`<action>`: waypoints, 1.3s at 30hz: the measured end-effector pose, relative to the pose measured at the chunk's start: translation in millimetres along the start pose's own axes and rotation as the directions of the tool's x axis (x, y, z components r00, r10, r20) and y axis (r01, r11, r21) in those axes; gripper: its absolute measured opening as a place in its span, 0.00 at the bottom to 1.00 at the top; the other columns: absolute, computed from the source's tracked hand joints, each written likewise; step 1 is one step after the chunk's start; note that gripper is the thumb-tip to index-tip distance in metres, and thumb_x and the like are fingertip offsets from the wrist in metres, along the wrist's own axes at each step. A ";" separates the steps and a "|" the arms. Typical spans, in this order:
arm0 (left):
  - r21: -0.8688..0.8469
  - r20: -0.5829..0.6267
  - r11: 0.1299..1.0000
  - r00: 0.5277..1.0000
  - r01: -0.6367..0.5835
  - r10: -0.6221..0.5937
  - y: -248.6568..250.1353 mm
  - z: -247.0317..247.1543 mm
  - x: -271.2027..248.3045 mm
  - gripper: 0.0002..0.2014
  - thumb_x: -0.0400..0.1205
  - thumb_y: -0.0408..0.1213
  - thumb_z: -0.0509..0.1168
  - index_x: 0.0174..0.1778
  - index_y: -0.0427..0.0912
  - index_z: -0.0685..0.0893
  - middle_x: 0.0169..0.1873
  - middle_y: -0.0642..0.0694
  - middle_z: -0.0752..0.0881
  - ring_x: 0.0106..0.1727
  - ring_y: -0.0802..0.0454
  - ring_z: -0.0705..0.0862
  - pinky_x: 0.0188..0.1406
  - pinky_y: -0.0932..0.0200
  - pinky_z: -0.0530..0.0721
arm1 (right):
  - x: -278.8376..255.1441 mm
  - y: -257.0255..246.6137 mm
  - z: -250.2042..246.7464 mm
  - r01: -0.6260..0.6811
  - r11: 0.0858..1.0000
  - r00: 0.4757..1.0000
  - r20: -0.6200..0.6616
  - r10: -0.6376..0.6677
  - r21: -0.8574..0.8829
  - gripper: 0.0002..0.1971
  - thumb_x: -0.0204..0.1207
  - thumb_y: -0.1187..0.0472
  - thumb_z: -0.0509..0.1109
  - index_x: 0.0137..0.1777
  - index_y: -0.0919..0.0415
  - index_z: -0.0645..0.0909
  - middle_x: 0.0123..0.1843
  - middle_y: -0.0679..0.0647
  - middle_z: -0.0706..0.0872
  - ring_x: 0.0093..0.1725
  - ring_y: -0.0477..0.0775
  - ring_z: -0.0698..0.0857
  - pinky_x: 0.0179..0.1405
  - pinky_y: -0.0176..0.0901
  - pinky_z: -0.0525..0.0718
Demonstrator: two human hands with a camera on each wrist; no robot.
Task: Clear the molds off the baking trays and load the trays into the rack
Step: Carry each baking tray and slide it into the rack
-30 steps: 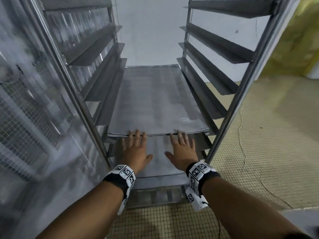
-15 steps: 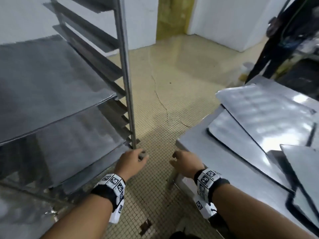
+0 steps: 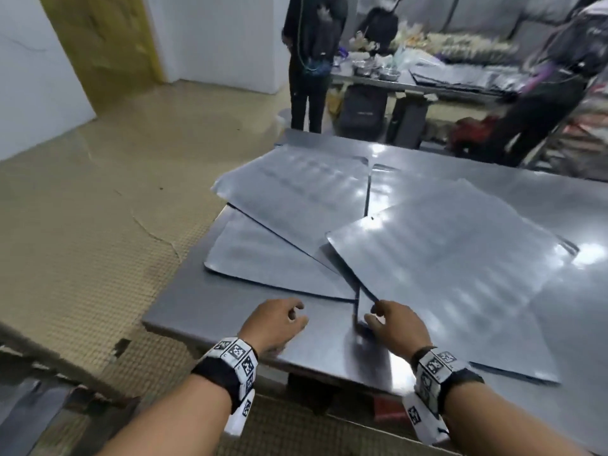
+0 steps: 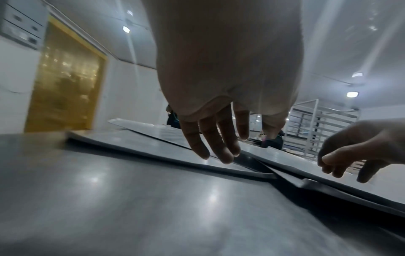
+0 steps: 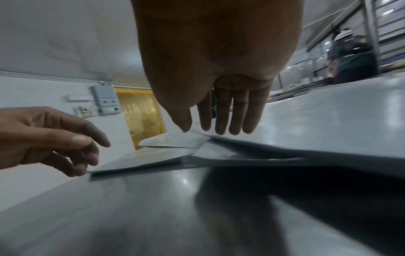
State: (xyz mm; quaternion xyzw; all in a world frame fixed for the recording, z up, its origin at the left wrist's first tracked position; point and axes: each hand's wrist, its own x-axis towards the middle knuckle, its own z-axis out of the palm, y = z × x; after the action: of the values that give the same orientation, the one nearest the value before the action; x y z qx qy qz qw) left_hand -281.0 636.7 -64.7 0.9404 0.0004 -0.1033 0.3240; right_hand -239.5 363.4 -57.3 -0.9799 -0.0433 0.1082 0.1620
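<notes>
Bare metal, the top tray (image 3: 454,278) at 2 o'clock looks stiff, thin and slippery; we would grip its near corner, where our right hand (image 3: 396,324) and left hand (image 3: 274,322) hover, loosely curled, holding nothing.

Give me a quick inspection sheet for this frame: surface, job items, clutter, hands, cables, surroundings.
Surface: steel table, bare near edge.
Job's things: several flat baking trays overlapping in a loose pile; no molds seen on them.
Clutter: nothing seen on this table.
Hands: left hand open, hovering over the table; right hand open at the near corner of the top tray, contact unclear.
Cables: nothing seen.
Surroundings: people standing at a second, cluttered table; yellow doorway; a tray rack behind.
</notes>
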 end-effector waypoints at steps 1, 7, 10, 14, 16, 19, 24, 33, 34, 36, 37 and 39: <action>0.011 0.017 1.000 1.000 -0.025 0.025 15.9 11.5 13.9 0.20 0.82 0.54 0.66 0.67 0.53 0.85 0.47 0.56 0.87 0.49 0.56 0.85 0.52 0.59 0.80 | 0.5 22.7 -6.7 -0.027 1.000 1.000 -0.005 0.027 0.006 0.11 0.78 0.43 0.67 0.52 0.47 0.84 0.51 0.46 0.86 0.56 0.55 0.86 0.42 0.45 0.75; 0.048 0.131 0.995 0.988 -0.088 0.081 84.2 73.9 72.3 0.17 0.80 0.56 0.68 0.61 0.52 0.86 0.49 0.55 0.88 0.49 0.56 0.86 0.53 0.56 0.85 | -1.5 114.3 -15.7 -0.033 0.999 0.996 0.078 0.031 0.018 0.15 0.75 0.36 0.69 0.51 0.44 0.84 0.48 0.44 0.82 0.49 0.49 0.84 0.46 0.45 0.81; 0.097 0.173 0.989 0.981 -0.110 0.092 101.1 97.1 84.4 0.13 0.78 0.57 0.69 0.47 0.52 0.88 0.45 0.53 0.86 0.47 0.54 0.84 0.51 0.54 0.83 | -0.5 128.6 -10.2 0.017 0.997 0.997 0.080 -0.023 0.072 0.16 0.74 0.33 0.69 0.49 0.43 0.83 0.45 0.42 0.80 0.45 0.45 0.81 0.43 0.41 0.79; 0.067 0.152 0.994 0.986 -0.082 0.071 104.1 111.5 87.3 0.11 0.76 0.56 0.72 0.35 0.55 0.83 0.43 0.52 0.80 0.44 0.55 0.82 0.49 0.58 0.79 | 2.9 128.1 -1.1 0.079 0.992 0.994 0.065 -0.086 0.101 0.14 0.74 0.36 0.68 0.52 0.42 0.83 0.45 0.42 0.80 0.43 0.43 0.80 0.41 0.38 0.76; 0.046 0.125 0.996 0.990 -0.074 0.068 102.9 114.1 87.0 0.12 0.75 0.56 0.74 0.35 0.53 0.83 0.42 0.52 0.79 0.42 0.56 0.82 0.47 0.58 0.80 | 4.2 126.7 5.3 0.097 0.989 0.994 0.042 -0.102 0.108 0.13 0.77 0.40 0.65 0.56 0.41 0.83 0.47 0.42 0.81 0.45 0.45 0.82 0.43 0.40 0.78; 0.030 0.083 0.998 0.995 -0.058 0.056 101.6 117.4 85.8 0.13 0.75 0.55 0.75 0.36 0.50 0.85 0.41 0.52 0.80 0.42 0.56 0.81 0.45 0.58 0.79 | 4.5 126.3 12.2 0.102 0.987 0.994 0.016 -0.105 0.122 0.13 0.80 0.43 0.63 0.61 0.38 0.84 0.47 0.42 0.81 0.48 0.45 0.84 0.44 0.42 0.80; -0.026 0.003 0.999 0.999 -0.038 0.039 97.4 124.7 83.6 0.13 0.74 0.54 0.77 0.39 0.50 0.84 0.43 0.52 0.79 0.44 0.56 0.80 0.43 0.59 0.77 | -1.2 125.8 13.1 0.089 0.991 0.996 0.017 -0.091 0.102 0.15 0.83 0.44 0.64 0.66 0.39 0.84 0.45 0.40 0.77 0.53 0.49 0.84 0.43 0.42 0.72; -0.080 -0.076 0.995 0.995 -0.066 0.059 92.6 132.6 75.3 0.14 0.77 0.51 0.75 0.43 0.45 0.83 0.46 0.49 0.79 0.45 0.52 0.80 0.42 0.56 0.77 | -49.0 168.5 3.0 -0.129 0.985 0.987 -0.083 0.140 0.118 0.14 0.84 0.46 0.66 0.65 0.42 0.87 0.54 0.45 0.84 0.54 0.49 0.84 0.48 0.44 0.81; -0.081 -0.083 0.994 0.995 -0.067 0.060 92.6 133.3 73.6 0.14 0.78 0.51 0.75 0.44 0.45 0.83 0.47 0.49 0.79 0.45 0.53 0.79 0.41 0.57 0.76 | -55.1 176.0 0.9 -0.159 0.980 0.981 -0.093 0.171 0.123 0.13 0.83 0.47 0.67 0.64 0.43 0.88 0.54 0.46 0.84 0.55 0.50 0.83 0.50 0.45 0.82; -0.085 -0.091 0.994 0.994 -0.069 0.061 94.0 134.2 70.2 0.14 0.79 0.50 0.74 0.45 0.44 0.82 0.47 0.49 0.78 0.44 0.55 0.78 0.37 0.60 0.73 | -65.5 191.1 -3.5 -0.219 0.965 0.966 -0.111 0.236 0.144 0.12 0.82 0.48 0.69 0.62 0.44 0.89 0.54 0.46 0.85 0.55 0.50 0.83 0.52 0.47 0.83; -0.089 -0.092 0.993 0.994 -0.071 0.063 94.8 134.8 68.6 0.13 0.79 0.50 0.74 0.45 0.44 0.82 0.48 0.49 0.78 0.44 0.55 0.78 0.36 0.61 0.72 | -69.9 198.6 -5.9 -0.247 0.956 0.956 -0.119 0.267 0.160 0.12 0.82 0.48 0.70 0.61 0.45 0.90 0.54 0.47 0.85 0.55 0.51 0.84 0.52 0.47 0.83; -0.098 -0.088 0.992 0.993 -0.082 0.073 97.1 135.7 66.6 0.13 0.79 0.49 0.74 0.46 0.44 0.82 0.50 0.48 0.78 0.45 0.55 0.78 0.39 0.60 0.72 | -75.9 210.8 -12.0 -0.295 0.939 0.940 -0.124 0.319 0.179 0.11 0.82 0.49 0.71 0.59 0.48 0.90 0.52 0.47 0.84 0.54 0.52 0.85 0.51 0.46 0.82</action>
State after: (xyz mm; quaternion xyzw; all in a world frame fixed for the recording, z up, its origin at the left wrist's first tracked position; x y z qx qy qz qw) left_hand -235.6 472.9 -122.8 0.9255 -0.0173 -0.0507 0.3750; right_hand -300.2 151.6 -100.1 -0.9641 0.1315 0.0609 0.2226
